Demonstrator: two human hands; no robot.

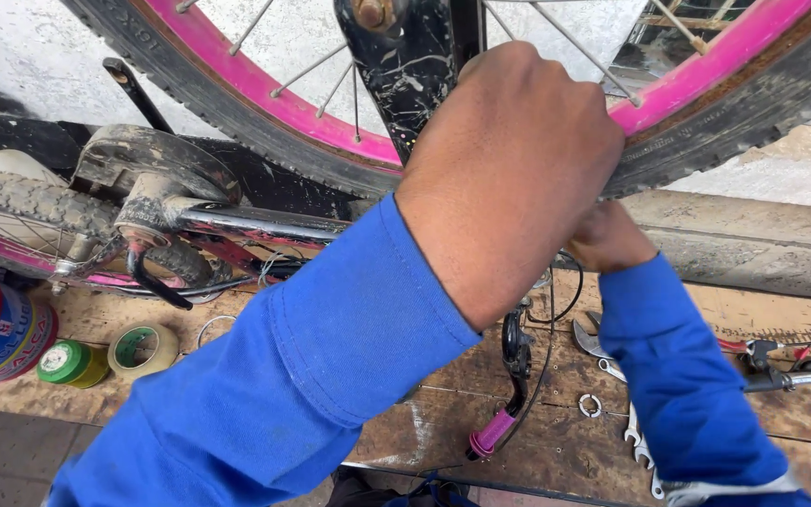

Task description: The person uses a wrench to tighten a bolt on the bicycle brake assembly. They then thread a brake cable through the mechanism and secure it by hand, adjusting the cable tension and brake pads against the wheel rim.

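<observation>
Clenched: left hand (518, 160) against the black knobbly tyre on its pink metal rim (706, 122), steadying it; right hand (607, 237) just below that tyre, grip contents hidden. Steel spanners (635, 432) below on scuffed wooden worktop (556, 441).

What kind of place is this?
Probably a bicycle repair spot. An upturned bicycle's pink-rimmed wheel with black tyre fills the view, silver metal spanners lie on the worn wooden board, and rolls of tape sit nearby.
</observation>
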